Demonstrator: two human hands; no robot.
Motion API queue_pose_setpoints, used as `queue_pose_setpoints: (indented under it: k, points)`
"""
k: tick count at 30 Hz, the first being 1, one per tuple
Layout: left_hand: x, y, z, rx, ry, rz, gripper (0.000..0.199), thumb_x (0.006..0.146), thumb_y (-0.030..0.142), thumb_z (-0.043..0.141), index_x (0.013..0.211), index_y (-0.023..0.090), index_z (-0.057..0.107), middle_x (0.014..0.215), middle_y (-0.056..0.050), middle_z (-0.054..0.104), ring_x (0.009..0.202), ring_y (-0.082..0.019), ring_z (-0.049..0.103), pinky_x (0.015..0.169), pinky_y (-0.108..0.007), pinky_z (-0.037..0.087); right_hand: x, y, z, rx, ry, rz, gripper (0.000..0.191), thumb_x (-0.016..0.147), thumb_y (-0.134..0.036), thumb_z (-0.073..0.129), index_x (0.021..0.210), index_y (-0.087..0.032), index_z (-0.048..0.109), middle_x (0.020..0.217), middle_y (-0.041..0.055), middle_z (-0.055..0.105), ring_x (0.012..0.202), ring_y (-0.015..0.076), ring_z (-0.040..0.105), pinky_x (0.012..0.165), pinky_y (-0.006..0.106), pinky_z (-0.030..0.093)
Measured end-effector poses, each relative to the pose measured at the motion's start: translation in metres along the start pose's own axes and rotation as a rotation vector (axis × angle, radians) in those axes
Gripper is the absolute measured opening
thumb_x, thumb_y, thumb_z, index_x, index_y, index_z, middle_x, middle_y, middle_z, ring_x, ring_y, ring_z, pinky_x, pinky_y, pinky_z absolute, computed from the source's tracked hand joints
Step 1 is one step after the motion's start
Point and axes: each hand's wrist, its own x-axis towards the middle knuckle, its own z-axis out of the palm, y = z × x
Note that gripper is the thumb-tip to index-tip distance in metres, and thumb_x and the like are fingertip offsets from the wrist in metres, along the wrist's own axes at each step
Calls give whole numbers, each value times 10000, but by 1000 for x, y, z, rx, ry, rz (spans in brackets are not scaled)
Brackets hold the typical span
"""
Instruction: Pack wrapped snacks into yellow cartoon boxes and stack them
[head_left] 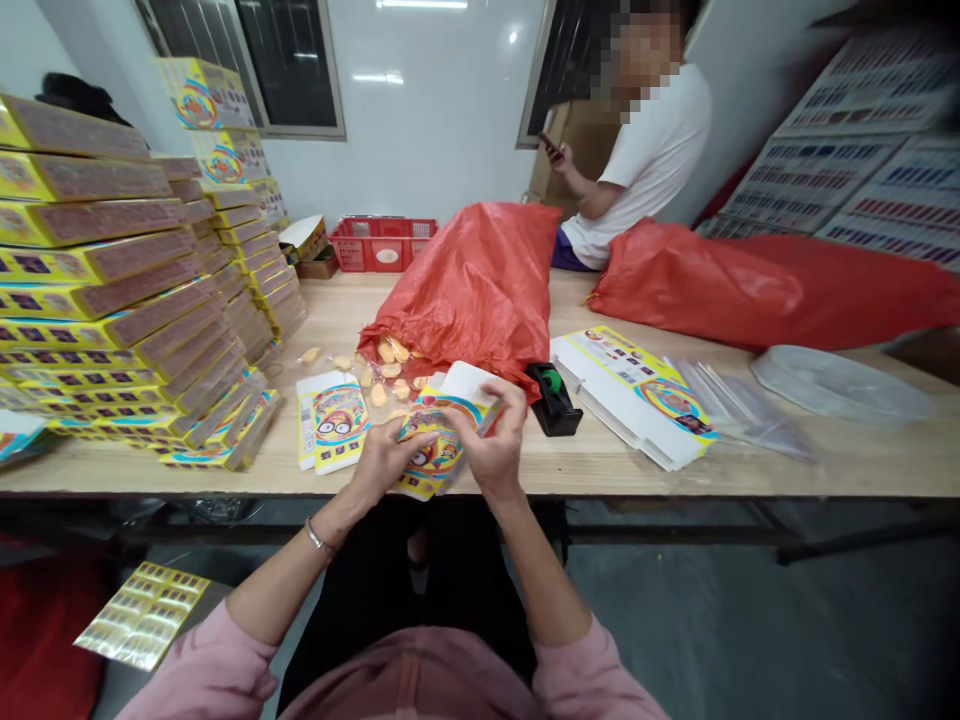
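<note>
Over the table's front edge, both my hands are on a small printed cardboard box [437, 462], yellow and blue with a cartoon face. My left hand [381, 462] pinches its left side, the thumb lying across the front. On the other side my right hand [496, 440] has its fingers curled at the top right, near a raised white flap [466, 382]. Whether anything is inside the box is hidden. Flat printed boxes [339, 425] of the same design lie just left of my hands. Behind them, small orange-yellow pieces [391, 370] in clear wrap spill from a red sack [480, 280].
A black tape dispenser [555, 400] stands right of my hands, beside a flat printed carton [637, 390], clear plastic bags [739, 405] and a translucent tray [832, 385]. Tall box stacks [97, 260] fill the left. A red basket [384, 245] and a seated person [652, 150] holding a phone are behind.
</note>
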Motion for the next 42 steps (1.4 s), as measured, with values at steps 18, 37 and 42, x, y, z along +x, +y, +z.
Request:
queue_pose_setpoints:
  k: [18,37,42]
  points:
    - [37,-2,26,-319,-19,-8,442,852,536,604,1092,165,589,998,-83,730,910,-246,697,752,-342,572,-18,44,2,61,67,402,409,931,-472,489,1200,-165,492,1014,107,664,898,212,652,785,343,545]
    - [56,3,9,-340,-347,103,479,813,436,685,1209,240,499,1143,-65,684,996,-221,682,830,-341,579,38,46,-46,141,-357,219,290,867,-422,609,1065,-231,703,1137,59,623,1044,213,611,860,330,544]
    - [76,12,-2,-220,-275,188,363,783,435,706,1053,212,609,842,-25,710,757,-200,686,648,-297,571,52,51,-40,232,-394,201,376,867,-427,603,1191,-237,589,1157,63,633,1029,203,626,885,354,531]
